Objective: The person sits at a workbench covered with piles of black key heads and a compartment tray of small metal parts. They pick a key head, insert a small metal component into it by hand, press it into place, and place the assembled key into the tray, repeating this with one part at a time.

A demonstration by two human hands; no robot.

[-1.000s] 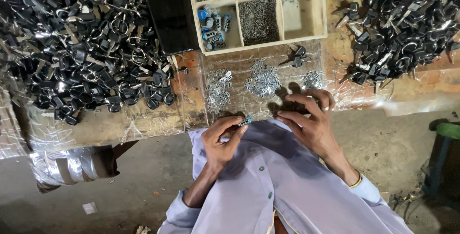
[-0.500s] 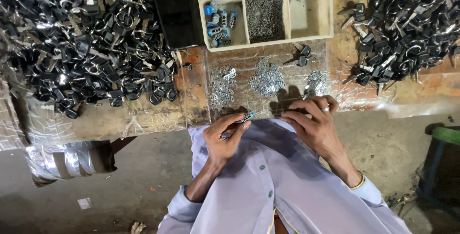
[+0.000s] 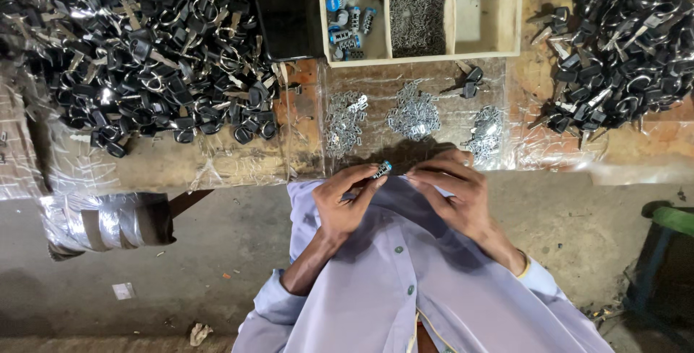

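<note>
Head view, left hand: the left hand (image 3: 345, 201) pinches a small metal part with a blue tip (image 3: 381, 170) between thumb and fingertips, raised just over the near edge of the tabletop (image 3: 238, 158).
Head view, right hand: the right hand (image 3: 452, 194) sits close beside it, fingers curled and narrow, fingertips near the part; whether it holds something of its own I cannot tell.
Step in hand: looks like fitting or checking that one small part, both hands working at the chest, above the pale shirt (image 3: 405, 288).
Next move calls for: by my reading, a steady pinch and a fine touch from the right fingertips.
Where the part lies: between the two hands, nearer the left thumb, just short of three little heaps of silver bits (image 3: 413, 114).
Around them: a wooden tray with compartments (image 3: 419, 56) beyond the heaps, piles of black keys far left (image 3: 144, 42) and far right (image 3: 622, 42).
</note>
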